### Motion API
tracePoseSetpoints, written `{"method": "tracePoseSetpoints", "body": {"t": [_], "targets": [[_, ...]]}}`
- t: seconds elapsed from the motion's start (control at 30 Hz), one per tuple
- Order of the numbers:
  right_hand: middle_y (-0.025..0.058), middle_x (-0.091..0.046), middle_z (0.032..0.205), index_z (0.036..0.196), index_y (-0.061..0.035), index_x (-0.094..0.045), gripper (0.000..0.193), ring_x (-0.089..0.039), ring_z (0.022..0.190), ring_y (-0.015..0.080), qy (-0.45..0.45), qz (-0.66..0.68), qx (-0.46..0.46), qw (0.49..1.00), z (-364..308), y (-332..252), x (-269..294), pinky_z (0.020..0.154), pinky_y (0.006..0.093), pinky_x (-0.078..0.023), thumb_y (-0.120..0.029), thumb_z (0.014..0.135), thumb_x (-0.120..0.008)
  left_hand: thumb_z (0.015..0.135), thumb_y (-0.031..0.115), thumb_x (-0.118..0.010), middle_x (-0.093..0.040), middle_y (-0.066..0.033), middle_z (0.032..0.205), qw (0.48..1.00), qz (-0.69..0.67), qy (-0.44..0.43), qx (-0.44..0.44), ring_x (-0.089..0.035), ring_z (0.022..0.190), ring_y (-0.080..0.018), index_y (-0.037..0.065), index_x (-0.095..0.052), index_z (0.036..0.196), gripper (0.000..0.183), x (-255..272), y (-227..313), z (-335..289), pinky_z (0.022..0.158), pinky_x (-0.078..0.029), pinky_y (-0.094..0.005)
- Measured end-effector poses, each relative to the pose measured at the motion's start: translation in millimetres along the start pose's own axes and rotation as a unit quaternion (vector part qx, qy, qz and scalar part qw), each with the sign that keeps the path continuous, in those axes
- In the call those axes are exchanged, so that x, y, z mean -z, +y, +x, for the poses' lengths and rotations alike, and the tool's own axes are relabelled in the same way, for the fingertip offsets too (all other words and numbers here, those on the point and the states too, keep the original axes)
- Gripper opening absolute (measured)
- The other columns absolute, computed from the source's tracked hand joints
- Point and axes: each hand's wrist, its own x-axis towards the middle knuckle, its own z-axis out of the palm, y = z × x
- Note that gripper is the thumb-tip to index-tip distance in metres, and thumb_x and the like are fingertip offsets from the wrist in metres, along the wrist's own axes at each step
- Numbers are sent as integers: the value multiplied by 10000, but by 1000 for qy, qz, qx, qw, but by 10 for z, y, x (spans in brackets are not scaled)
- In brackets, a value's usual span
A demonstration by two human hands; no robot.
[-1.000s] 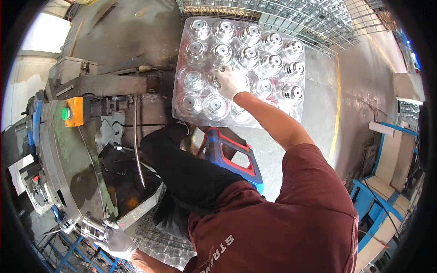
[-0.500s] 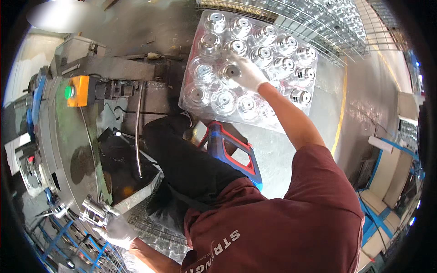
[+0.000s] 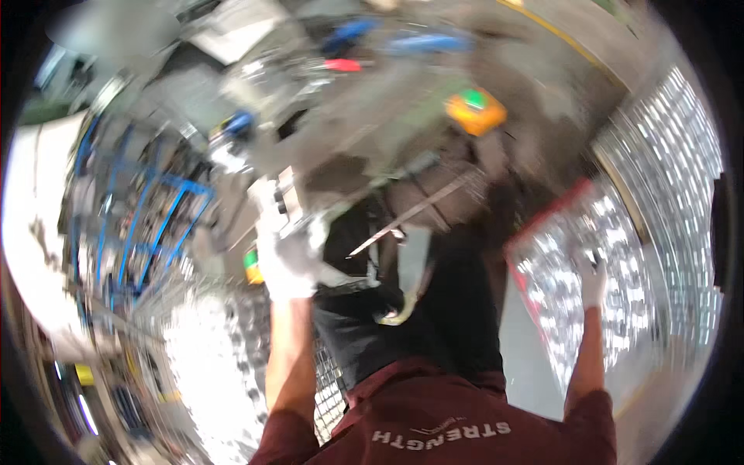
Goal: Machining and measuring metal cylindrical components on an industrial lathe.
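Note:
Motion blurs the view. My left hand (image 3: pixel 291 260), in a white glove, is raised at the machine's near end. Its fingers are closed round a shiny metal cylinder (image 3: pixel 288 198), whose outline is smeared. Far to the right, my white-gloved right hand (image 3: pixel 594 283) reaches over a clear plastic tray (image 3: pixel 535 291) of shiny round metal parts (image 3: pixel 620 232). A dark spot shows at its fingertips, perhaps the hole of one part. Blur hides whether those fingers grip it.
Ahead stands the greenish-grey machine (image 3: pixel 364 139), with an orange box and green button (image 3: pixel 474 110) and a long metal rod (image 3: pixel 418 213). A blue-framed rack (image 3: pixel 163 225) is on the left. Wire baskets of shiny parts (image 3: pixel 670 155) stand beyond the tray; more shiny parts (image 3: pixel 213 349) lie lower left.
The view has swung left, so the machine now lies ahead and the tray at the right. My left hand still holds the metal cylinder; my right arm still reaches over the tray.

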Motion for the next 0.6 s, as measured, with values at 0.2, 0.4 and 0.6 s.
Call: {"method": "tracePoseSetpoints", "body": {"t": [0.2,0.4,0.6], "targets": [[138,-636,1059,1224,-40,-556,362,-605,939,218,-120,-8,178,977,-338,-1407,-748,837,348,-472,-168,889,-600,935,413,-535,-616,-99,1087,989,-134,-63,-20,-608,928,-278,119,-537,1214,405,17,470,821,781,-561,-413],[170,-634,1074,1206,-19,-569,385,-619,979,278,-261,55,248,931,-808,-2371,-1145,883,361,-475,-196,871,-634,863,491,-636,-559,-80,1066,992,-125,0,3,-538,867,-249,101,-532,1182,514,-79,423,1644,716,-486,-369],[168,-653,1027,1166,-9,-586,356,-653,915,264,-321,62,271,906,-1030,-2731,-1390,798,349,-517,-203,871,-635,856,490,-652,-579,-79,990,987,-159,29,15,-559,856,-225,83,-526,1164,526,-330,361,2177,704,-507,-357]]}}
